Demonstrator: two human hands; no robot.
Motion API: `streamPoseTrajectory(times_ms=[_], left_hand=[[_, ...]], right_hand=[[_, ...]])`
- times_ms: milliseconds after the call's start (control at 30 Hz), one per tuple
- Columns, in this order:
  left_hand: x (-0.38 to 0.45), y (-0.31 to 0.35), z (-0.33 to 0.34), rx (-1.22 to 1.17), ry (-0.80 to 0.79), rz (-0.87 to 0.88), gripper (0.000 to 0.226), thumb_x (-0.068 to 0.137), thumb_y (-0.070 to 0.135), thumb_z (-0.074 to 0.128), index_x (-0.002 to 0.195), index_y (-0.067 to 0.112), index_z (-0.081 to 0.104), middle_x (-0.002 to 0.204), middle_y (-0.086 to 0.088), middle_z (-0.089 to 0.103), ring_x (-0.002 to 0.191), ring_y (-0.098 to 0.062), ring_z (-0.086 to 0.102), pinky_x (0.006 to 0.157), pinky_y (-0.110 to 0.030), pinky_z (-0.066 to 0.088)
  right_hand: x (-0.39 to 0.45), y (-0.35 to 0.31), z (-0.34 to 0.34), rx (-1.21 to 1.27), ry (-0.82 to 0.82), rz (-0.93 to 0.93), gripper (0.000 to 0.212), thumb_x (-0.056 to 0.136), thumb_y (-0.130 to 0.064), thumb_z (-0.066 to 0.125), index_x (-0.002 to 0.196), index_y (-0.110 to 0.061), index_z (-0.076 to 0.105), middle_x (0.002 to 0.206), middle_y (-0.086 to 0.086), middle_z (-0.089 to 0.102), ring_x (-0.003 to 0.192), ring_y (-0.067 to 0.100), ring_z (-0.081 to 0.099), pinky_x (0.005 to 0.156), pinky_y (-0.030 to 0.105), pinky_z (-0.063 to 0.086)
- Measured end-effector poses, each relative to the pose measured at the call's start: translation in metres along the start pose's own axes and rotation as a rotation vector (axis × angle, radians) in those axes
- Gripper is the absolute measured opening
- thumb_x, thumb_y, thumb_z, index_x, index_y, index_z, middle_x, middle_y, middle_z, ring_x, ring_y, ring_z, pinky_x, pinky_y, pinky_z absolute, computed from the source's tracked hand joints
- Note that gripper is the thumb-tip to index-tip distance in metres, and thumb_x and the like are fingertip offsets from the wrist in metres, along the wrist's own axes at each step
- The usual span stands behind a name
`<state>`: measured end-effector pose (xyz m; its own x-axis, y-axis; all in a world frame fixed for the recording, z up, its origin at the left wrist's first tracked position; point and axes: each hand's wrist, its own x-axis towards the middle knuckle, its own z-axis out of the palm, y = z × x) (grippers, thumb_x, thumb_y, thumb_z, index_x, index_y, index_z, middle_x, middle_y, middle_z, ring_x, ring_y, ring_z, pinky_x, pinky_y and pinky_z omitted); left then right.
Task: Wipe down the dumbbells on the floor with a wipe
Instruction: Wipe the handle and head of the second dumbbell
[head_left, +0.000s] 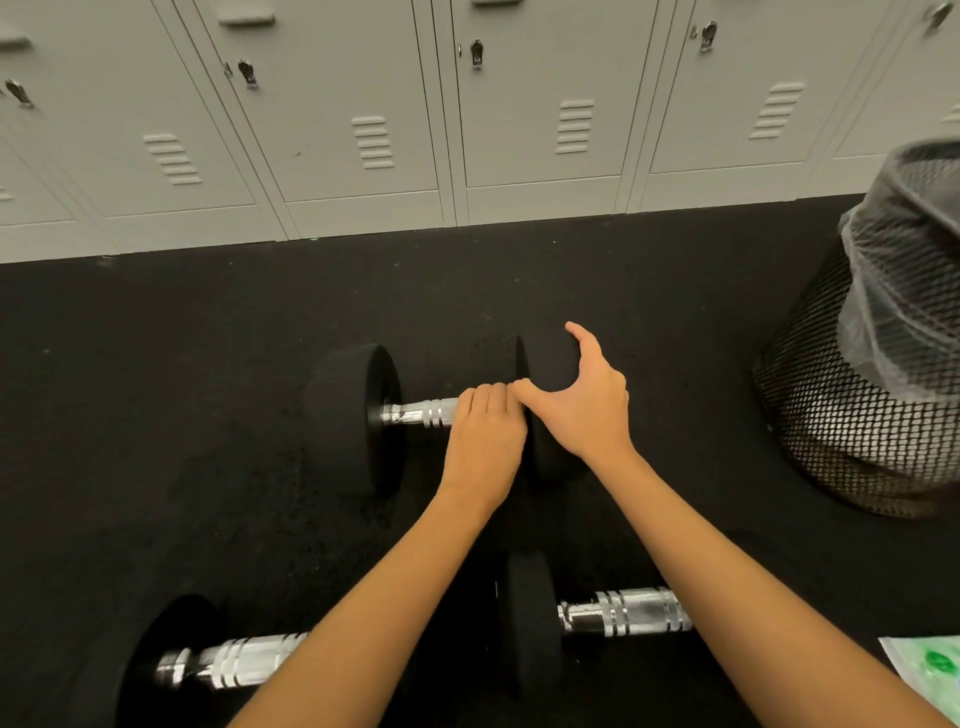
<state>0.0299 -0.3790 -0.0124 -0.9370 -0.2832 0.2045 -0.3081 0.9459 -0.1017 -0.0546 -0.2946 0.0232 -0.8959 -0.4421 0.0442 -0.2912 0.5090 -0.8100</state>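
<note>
A black dumbbell (353, 415) with a chrome handle lies across the dark floor in the middle of the view. My left hand (485, 441) is closed around the right part of its handle. My right hand (582, 405) arches over the dumbbell's right head, thumb and fingers spread around its rim. No wipe shows in either hand. Closer to me lie two more dumbbells: one at the bottom left (234, 662), partly hidden by my left forearm, and one at the bottom right (623, 610), crossed by my right forearm.
A black mesh bin (831, 415) with a clear plastic liner stands at the right. A white and green wipes pack (930, 670) lies at the bottom right edge. Grey lockers (363, 130) line the far wall. The floor (156, 364) is black rubber matting.
</note>
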Motion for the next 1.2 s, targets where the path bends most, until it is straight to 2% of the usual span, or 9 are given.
streamPoseTrajectory(times_ms=[67, 167, 267, 467, 600, 733, 900, 1067, 1200], left_hand=[[0.008, -0.003, -0.001, 0.047, -0.111, 0.038, 0.039, 0.088, 0.023, 0.053, 0.123, 0.006, 0.052, 0.113, -0.009, 0.057, 0.107, -0.025, 0.052, 0.107, -0.040, 0.030], [0.024, -0.015, -0.011, -0.075, -0.254, 0.075, 0.038, 0.089, 0.024, 0.043, 0.124, 0.011, 0.050, 0.116, -0.004, 0.058, 0.113, -0.022, 0.051, 0.114, -0.044, 0.015], [0.040, -0.030, -0.023, -0.258, -0.469, 0.031, 0.027, 0.090, 0.019, 0.037, 0.110, 0.017, 0.055, 0.106, 0.001, 0.061, 0.106, -0.020, 0.055, 0.108, -0.044, 0.016], [0.049, -0.051, -0.030, -0.170, -0.680, 0.091, 0.030, 0.098, 0.013, 0.036, 0.120, 0.012, 0.056, 0.102, 0.000, 0.051, 0.104, -0.020, 0.051, 0.102, -0.042, 0.023], [0.029, -0.046, -0.028, -0.194, -0.492, 0.080, 0.015, 0.090, 0.019, 0.041, 0.100, 0.019, 0.052, 0.093, 0.003, 0.057, 0.093, -0.017, 0.054, 0.108, -0.045, 0.019], [-0.007, -0.028, -0.007, -0.173, -0.164, 0.054, 0.053, 0.085, 0.015, 0.046, 0.138, 0.014, 0.039, 0.132, -0.002, 0.049, 0.126, -0.020, 0.043, 0.113, -0.039, 0.018], [-0.017, -0.008, -0.004, -0.243, -0.005, 0.059, 0.055, 0.093, 0.013, 0.039, 0.148, 0.006, 0.030, 0.153, -0.009, 0.035, 0.145, -0.022, 0.023, 0.120, -0.033, 0.006], [-0.015, -0.022, -0.004, -0.427, 0.117, -0.063, 0.052, 0.079, -0.007, 0.056, 0.126, 0.013, 0.062, 0.130, -0.002, 0.061, 0.126, -0.017, 0.051, 0.112, -0.031, 0.023], [-0.005, -0.013, -0.006, -0.311, 0.051, -0.052, 0.038, 0.079, 0.002, 0.064, 0.117, 0.009, 0.063, 0.114, -0.006, 0.064, 0.111, -0.023, 0.056, 0.107, -0.035, 0.032]], right_hand=[[0.000, 0.001, 0.000, 0.000, 0.001, -0.008, 0.095, 0.071, -0.045, 0.079, 0.149, -0.022, 0.029, 0.145, 0.001, 0.047, 0.131, 0.021, 0.046, 0.107, 0.040, 0.038], [0.000, 0.001, -0.001, -0.006, -0.004, -0.014, 0.094, 0.072, -0.045, 0.078, 0.149, -0.022, 0.029, 0.147, 0.001, 0.044, 0.134, 0.021, 0.042, 0.108, 0.041, 0.035], [0.001, 0.001, -0.003, -0.016, -0.027, -0.012, 0.096, 0.070, -0.047, 0.078, 0.149, -0.023, 0.028, 0.147, 0.001, 0.045, 0.133, 0.022, 0.043, 0.109, 0.044, 0.036], [-0.003, 0.003, -0.004, -0.012, -0.044, -0.018, 0.096, 0.070, -0.045, 0.077, 0.149, -0.025, 0.026, 0.148, -0.001, 0.043, 0.134, 0.021, 0.041, 0.109, 0.045, 0.038], [-0.007, 0.005, -0.003, -0.001, -0.029, -0.021, 0.097, 0.069, -0.045, 0.078, 0.148, -0.026, 0.026, 0.149, -0.001, 0.041, 0.135, 0.021, 0.041, 0.108, 0.048, 0.039], [-0.007, 0.004, -0.002, 0.006, -0.017, -0.024, 0.097, 0.069, -0.046, 0.078, 0.148, -0.024, 0.028, 0.148, -0.001, 0.043, 0.134, 0.021, 0.041, 0.108, 0.045, 0.039], [-0.005, 0.001, -0.003, 0.012, -0.024, -0.018, 0.093, 0.072, -0.045, 0.077, 0.148, -0.023, 0.028, 0.147, 0.000, 0.044, 0.134, 0.021, 0.042, 0.109, 0.043, 0.037], [-0.003, 0.000, -0.002, 0.023, -0.030, 0.002, 0.094, 0.071, -0.044, 0.078, 0.148, -0.024, 0.028, 0.147, 0.001, 0.043, 0.131, 0.022, 0.045, 0.108, 0.045, 0.038], [-0.002, 0.000, -0.001, 0.017, -0.022, 0.004, 0.095, 0.071, -0.044, 0.079, 0.149, -0.024, 0.028, 0.149, 0.000, 0.042, 0.135, 0.023, 0.041, 0.109, 0.046, 0.037]])
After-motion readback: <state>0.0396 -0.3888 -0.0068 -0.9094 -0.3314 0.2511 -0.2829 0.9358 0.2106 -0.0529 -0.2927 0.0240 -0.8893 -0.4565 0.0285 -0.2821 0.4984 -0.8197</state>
